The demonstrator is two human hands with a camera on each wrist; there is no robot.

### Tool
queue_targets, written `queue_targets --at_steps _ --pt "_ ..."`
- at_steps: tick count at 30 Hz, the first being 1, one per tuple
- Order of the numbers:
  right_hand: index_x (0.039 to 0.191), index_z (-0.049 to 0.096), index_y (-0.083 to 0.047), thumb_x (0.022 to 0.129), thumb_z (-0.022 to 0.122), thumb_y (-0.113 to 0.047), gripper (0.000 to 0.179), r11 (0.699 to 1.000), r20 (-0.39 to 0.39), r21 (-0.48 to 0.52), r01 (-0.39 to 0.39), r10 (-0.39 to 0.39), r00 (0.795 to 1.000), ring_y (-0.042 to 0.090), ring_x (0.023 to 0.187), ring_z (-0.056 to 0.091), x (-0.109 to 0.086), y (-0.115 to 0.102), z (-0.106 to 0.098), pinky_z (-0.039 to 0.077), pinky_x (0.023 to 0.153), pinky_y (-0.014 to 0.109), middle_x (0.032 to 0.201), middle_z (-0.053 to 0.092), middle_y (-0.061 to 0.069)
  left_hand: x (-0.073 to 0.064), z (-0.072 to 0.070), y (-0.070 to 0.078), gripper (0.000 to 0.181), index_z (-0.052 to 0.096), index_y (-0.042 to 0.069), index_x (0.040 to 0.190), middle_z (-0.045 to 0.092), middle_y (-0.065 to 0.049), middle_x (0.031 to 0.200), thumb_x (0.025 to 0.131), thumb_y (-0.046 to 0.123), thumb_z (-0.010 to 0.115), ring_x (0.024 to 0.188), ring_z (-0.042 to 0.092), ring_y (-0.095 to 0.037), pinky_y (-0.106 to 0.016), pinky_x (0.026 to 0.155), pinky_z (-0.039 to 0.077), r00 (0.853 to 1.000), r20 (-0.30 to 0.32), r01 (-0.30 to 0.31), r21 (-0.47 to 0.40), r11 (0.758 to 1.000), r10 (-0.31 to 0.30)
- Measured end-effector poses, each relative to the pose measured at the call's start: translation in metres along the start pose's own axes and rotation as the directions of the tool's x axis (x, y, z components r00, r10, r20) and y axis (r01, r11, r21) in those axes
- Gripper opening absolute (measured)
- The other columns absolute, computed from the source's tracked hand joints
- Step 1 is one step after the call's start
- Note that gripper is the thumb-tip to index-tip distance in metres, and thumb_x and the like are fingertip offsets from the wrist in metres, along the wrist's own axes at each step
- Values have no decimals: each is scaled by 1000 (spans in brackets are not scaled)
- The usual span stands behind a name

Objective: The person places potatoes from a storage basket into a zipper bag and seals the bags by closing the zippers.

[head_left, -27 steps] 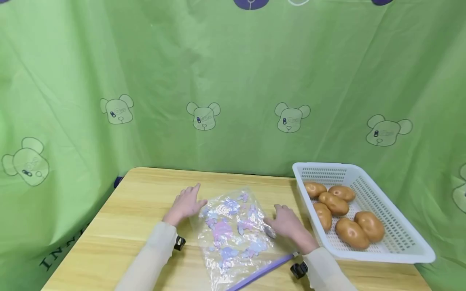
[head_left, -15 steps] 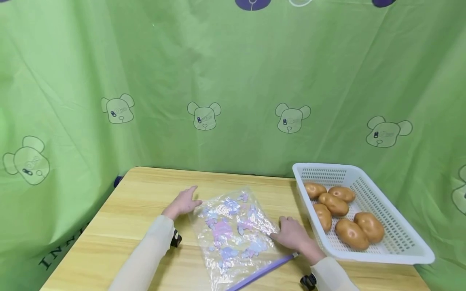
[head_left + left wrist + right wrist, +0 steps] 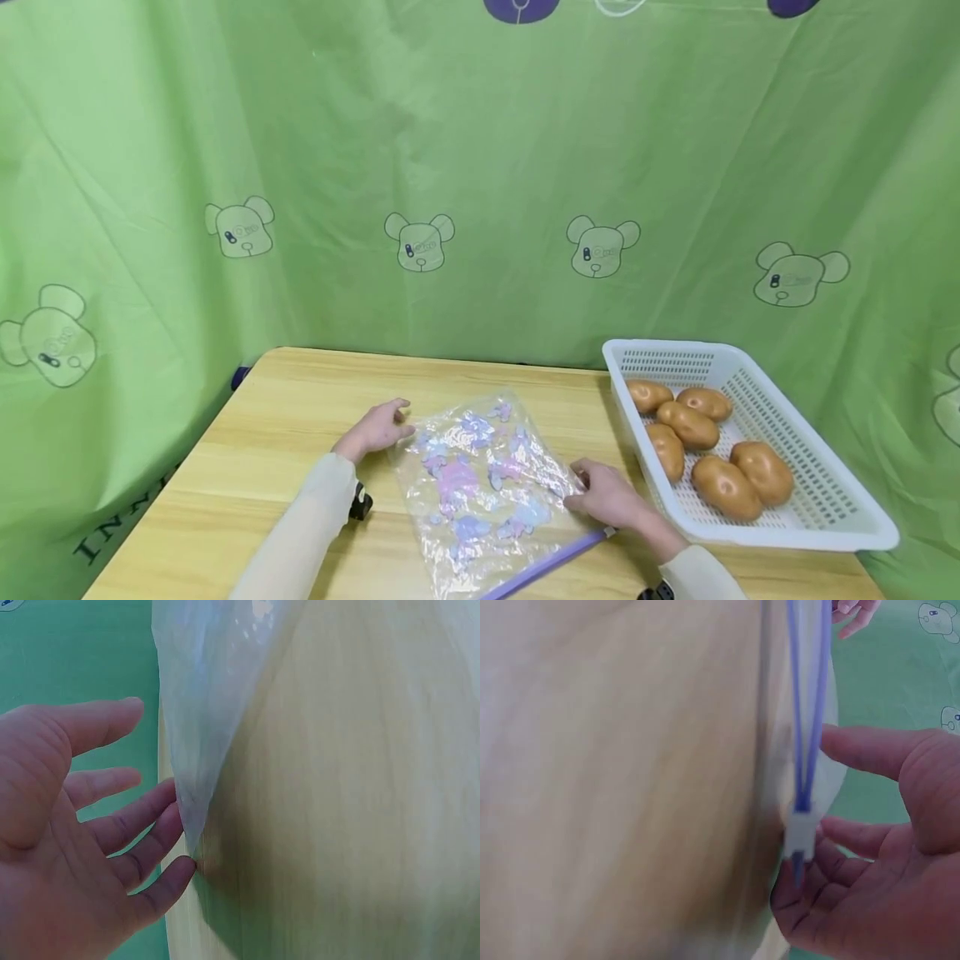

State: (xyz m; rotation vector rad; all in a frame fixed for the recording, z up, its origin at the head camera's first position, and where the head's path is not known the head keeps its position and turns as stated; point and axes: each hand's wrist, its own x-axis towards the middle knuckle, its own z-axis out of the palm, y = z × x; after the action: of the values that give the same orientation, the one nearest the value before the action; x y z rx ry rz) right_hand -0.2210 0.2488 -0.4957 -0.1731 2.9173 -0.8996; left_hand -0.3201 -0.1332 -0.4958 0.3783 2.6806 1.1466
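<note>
A clear plastic zip bag [image 3: 491,467] printed with blue and pink figures lies on the wooden table, its purple zip strip [image 3: 551,565] along the near side. My left hand [image 3: 377,428] is at its far left corner, thumb and fingers apart. In the left wrist view the fingertips [image 3: 187,868] touch that corner of the bag. At the right edge is my right hand [image 3: 606,497], thumb spread from loosely bent fingers. The right wrist view shows the white zip slider [image 3: 800,835] in front of those fingers and the thumb tip right at the bag.
A white slotted plastic basket [image 3: 817,467] holding several brown potatoes [image 3: 686,425] stands on the table [image 3: 300,400] to the right, close beside my right forearm. A green curtain [image 3: 510,150] with bear-head prints hangs behind the table.
My right hand has slid nearer and slightly right along the bag's right edge. The left hand has drawn a little closer to me, its fingers more bent. The bag stays nearly in place.
</note>
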Motion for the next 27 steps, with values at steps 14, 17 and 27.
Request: queue_targets --at_steps 14,17,27 --pt "124 53 3 75 70 1 53 986 -63 153 68 -58 996 14 69 46 5 5 3 43 59 24 80 50 3 -4 0 5 35 61 -2 110 57 -6 85 81 15 72 77 52 -19 -31 68 48 1000 5 -18 -105 994 18" --pt "121 55 3 76 70 3 47 974 -101 191 125 -107 989 13 69 47 7 2 2 44 58 23 80 51 3 -8 -5 9 20 63 4 93 57 -5 84 82 18 71 78 51 -19 -31 70 46 999 27 -28 -146 989 32" --pt "113 60 3 76 71 3 39 943 -236 282 178 -111 965 15 68 53 16 -9 -8 49 56 23 86 58 7 -20 -20 3 15 51 3 89 62 -7 85 87 11 64 76 56 -19 -31 68 50 989 57 -112 -289 951 134"
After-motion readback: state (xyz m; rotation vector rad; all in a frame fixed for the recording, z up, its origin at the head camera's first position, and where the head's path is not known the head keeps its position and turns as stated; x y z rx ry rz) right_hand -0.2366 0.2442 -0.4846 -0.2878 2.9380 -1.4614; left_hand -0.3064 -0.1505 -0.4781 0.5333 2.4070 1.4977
